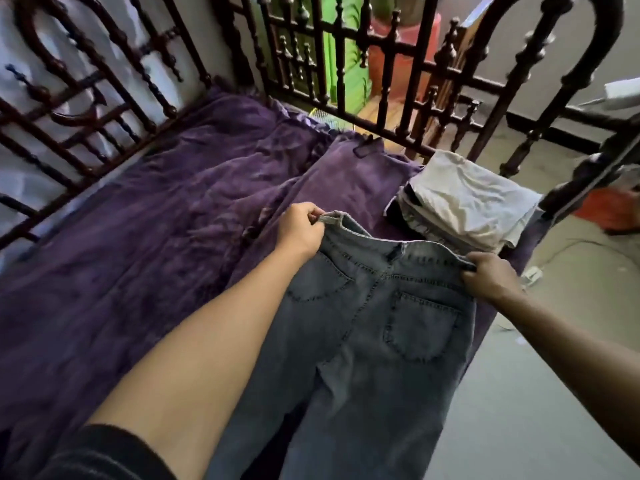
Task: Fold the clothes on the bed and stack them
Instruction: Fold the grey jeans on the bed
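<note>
Just short of stack, jeans hanging over bed: left grip and right grip both pinching waistband, right nearer stack, legs trailing straight away from it.

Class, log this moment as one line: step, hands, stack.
step: jeans unfolded, held at waistband | left hand: grips waistband | right hand: grips waistband | stack: folded clothes on bed, beyond jeans

jeans: faded grey-blue denim, matt | bedspread: purple cloth, creased | bed frame: dark turned wood, glossy | stack: pale cloth
</note>
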Demonstrator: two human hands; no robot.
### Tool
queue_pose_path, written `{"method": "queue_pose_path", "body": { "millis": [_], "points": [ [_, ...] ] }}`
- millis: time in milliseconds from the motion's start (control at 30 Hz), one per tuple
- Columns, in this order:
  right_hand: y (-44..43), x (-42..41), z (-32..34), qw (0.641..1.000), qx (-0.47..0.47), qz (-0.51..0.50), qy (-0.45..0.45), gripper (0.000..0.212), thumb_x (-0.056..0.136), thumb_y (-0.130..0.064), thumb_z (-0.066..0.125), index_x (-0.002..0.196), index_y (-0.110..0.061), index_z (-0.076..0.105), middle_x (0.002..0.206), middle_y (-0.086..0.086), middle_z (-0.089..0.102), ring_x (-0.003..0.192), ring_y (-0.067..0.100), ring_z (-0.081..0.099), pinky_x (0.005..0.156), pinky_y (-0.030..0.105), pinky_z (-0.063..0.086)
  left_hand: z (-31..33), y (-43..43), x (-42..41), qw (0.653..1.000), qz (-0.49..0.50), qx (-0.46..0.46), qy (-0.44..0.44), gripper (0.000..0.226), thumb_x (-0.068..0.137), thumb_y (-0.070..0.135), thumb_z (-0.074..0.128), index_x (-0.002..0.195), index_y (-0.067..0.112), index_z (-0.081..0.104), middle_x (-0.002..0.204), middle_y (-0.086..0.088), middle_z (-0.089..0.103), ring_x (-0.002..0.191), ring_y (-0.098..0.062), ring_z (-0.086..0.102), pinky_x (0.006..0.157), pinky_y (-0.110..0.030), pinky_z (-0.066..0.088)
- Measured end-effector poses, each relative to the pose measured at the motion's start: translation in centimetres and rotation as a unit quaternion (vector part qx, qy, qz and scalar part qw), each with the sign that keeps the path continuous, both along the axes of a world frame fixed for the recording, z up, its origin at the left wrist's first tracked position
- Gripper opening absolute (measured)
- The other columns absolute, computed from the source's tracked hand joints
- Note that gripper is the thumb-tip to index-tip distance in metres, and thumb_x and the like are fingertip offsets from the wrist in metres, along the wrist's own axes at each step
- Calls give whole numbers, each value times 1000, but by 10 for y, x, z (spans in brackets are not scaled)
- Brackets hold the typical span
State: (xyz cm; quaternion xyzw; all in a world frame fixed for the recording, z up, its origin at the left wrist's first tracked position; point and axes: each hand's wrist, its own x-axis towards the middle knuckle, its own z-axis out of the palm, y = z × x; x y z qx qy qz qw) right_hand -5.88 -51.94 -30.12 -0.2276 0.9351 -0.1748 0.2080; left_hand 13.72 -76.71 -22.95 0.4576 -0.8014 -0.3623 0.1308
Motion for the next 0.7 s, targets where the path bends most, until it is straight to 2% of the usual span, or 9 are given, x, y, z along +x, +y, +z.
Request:
{"method": "queue_pose_path", "body": {
  "millis": [133,200,267,333,433,500,600,700],
  "points": [
    [-4,-17,-66,994,91,1,-55,11,82,-17,59,88,-18,67,91,12,68,95,34,62,73,33,46,-59,-11,-6,997,14,66,-35,25,86,16,67,111,12,66,91,0,59,88,-18,57,82,-26,46],
    [-8,-11,-85,988,140,22,-66,16,84,-23,59,98,-20,67,103,12,68,99,32,61,75,34,48,-80,-16,23,994,49,80,-60,25,85,13,67,110,9,66,91,-3,59,87,-18,56,83,-28,46],
    [-20,1,-96,978,191,82,-34,31,86,-24,56,117,-25,59,117,11,62,109,32,57,76,35,46,-98,-18,69,986,88,100,-98,22,84,10,66,107,7,67,89,-6,61,86,-21,59,80,-27,45],
    [-45,17,-100,965,216,147,-7,37,87,-21,52,124,-21,53,123,12,54,117,33,49,81,37,45,-116,-16,125,973,132,125,-142,19,84,9,66,102,8,69,87,-7,65,88,-26,63,79,-29,46],
    [-101,52,-104,950,207,232,-12,36,87,-22,52,123,-22,56,125,10,54,118,30,50,85,36,45,-145,-8,210,948,190,163,-195,11,83,5,66,93,8,70,88,-12,71,90,-28,67,80,-35,49],
    [-141,80,-110,934,188,303,-12,36,86,-22,52,122,-23,58,126,8,58,116,28,54,87,34,46,-164,-2,261,931,213,179,-235,12,83,5,66,94,8,70,93,-13,72,94,-28,67,81,-34,50],
    [-197,126,-129,904,162,396,0,37,89,-23,52,127,-24,56,132,6,55,121,26,51,92,35,44,-191,9,329,904,235,180,-308,23,85,9,65,108,8,67,110,-14,67,107,-32,61,87,-36,49],
    [-248,169,-158,883,120,452,29,48,90,-21,54,138,-22,44,143,6,43,131,26,38,94,40,43,-223,16,383,886,225,161,-372,40,85,10,62,125,9,58,123,-17,55,114,-37,53,93,-42,46]
  ]
}}
